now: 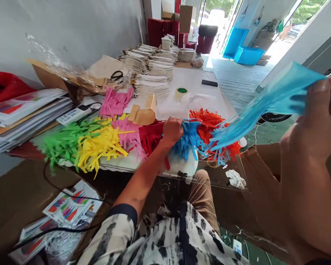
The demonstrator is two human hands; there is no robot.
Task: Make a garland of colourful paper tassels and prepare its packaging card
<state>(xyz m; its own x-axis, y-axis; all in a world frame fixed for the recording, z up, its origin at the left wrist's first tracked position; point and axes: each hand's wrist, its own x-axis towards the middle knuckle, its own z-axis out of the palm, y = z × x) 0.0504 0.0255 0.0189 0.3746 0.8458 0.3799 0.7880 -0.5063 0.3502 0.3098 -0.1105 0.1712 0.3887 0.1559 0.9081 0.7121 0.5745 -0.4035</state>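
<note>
Right of frame, the right hand (317,114) has its grip closed, thumb against fingers, on one thin, filmy blue sheet (287,88); its long axis slants from upper right to lower left, fringed end pointing mid-frame. At centre, the left hand (173,129) is curled beside blue fringe (189,138); I cannot tell whether its grip holds any. Two pink bundles (116,101) of cut strips lie left on the worktop (182,75).

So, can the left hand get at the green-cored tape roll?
Likely yes, if the left hand leaves the blue fringe; only low, clear plastic packaging seems to lie before the tape roll.
</note>
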